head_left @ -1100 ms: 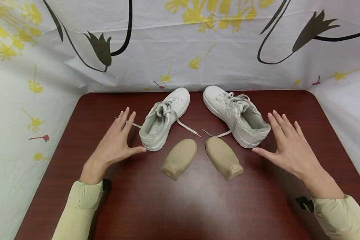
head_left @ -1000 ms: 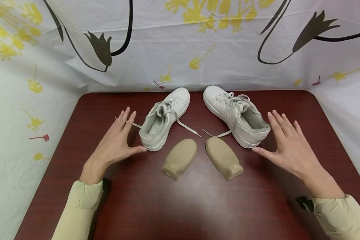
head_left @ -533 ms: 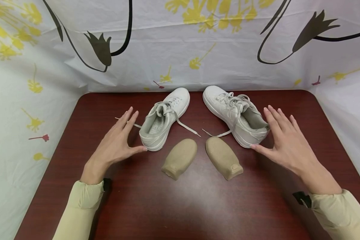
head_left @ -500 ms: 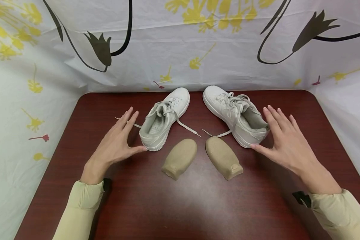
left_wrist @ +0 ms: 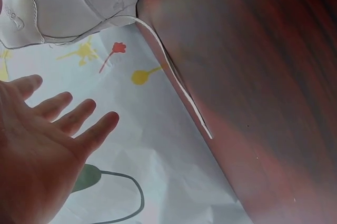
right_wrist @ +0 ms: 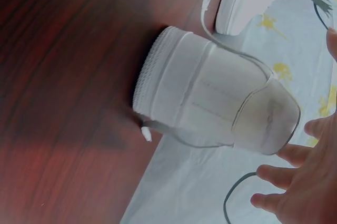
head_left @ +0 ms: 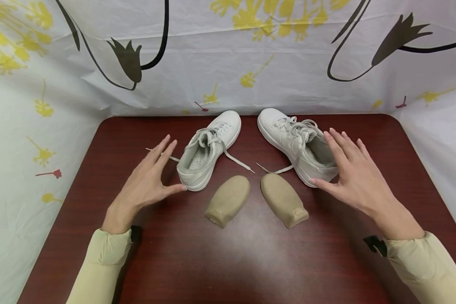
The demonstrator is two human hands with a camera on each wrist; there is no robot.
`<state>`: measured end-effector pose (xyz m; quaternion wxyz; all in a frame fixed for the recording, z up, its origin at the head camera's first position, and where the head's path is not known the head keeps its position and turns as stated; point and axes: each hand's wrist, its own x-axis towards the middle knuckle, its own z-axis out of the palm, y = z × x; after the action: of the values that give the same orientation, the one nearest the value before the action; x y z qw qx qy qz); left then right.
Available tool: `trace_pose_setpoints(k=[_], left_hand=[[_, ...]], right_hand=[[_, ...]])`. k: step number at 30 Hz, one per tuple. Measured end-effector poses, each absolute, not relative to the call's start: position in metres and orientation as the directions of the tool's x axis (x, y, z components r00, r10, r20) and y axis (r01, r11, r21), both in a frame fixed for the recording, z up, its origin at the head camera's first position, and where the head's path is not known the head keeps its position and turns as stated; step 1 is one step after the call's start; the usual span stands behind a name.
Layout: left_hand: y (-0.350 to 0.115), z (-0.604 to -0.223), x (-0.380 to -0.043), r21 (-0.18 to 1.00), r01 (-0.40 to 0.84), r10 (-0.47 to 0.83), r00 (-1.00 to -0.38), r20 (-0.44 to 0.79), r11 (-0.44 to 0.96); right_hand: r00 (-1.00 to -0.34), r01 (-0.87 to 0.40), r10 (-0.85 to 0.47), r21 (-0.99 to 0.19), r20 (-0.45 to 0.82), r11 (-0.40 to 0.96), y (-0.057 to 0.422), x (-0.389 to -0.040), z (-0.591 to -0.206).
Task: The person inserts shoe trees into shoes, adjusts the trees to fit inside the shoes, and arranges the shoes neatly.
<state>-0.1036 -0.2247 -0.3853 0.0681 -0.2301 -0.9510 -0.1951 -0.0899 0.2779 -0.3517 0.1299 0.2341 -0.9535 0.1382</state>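
Note:
Two white sneakers with loose laces lie at the back of the table, toes pointing inward. My left hand [head_left: 144,181] hovers beside the left sneaker [head_left: 197,166], fingers spread and thumb tip right at its heel. Close to the heel of the right sneaker [head_left: 286,139] is my right hand [head_left: 355,177], fingers spread, its fingertips overlapping the collar in the head view. The right wrist view shows those fingertips near the heel's top edge [right_wrist: 284,113]. Nearer to me rest two tan moulded shoe inserts, the left insert [head_left: 229,198] and the right insert [head_left: 281,198], both narrow ends facing me.
A dark red wooden table [head_left: 228,261] bears everything. White sheeting with yellow and grey floral prints [head_left: 197,63] borders its back and sides. One lace [head_left: 237,162] trails from the left sneaker, another lace [head_left: 275,171] from the right one.
My right hand has moved left and slightly away from me, over the right sneaker's heel. My left hand has shifted only slightly right. Sneakers and inserts have stayed in place.

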Motion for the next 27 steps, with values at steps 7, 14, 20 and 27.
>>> trace_pose_setpoints(k=[7,14,20,27], left_hand=[[-0.223,-0.383,-0.103,0.346,0.474,0.417,-0.879,0.230,0.809],[-0.222,-0.382,-0.102,0.351,0.486,0.422,-0.873,0.247,0.800],[-0.221,-0.382,-0.102,0.347,0.499,0.428,-0.864,0.264,0.794],[-0.219,-0.381,-0.101,0.341,0.542,0.445,-0.835,0.324,0.768]], right_hand=[[-0.847,-0.504,-0.430,-0.212,0.314,0.837,0.264,-0.094,-0.348],[-0.833,-0.526,-0.446,-0.218,0.328,0.822,0.256,-0.095,-0.347],[-0.821,-0.542,-0.462,-0.207,0.335,0.814,0.250,-0.097,-0.345],[-0.794,-0.579,-0.495,-0.189,0.352,0.793,0.237,-0.101,-0.341]])
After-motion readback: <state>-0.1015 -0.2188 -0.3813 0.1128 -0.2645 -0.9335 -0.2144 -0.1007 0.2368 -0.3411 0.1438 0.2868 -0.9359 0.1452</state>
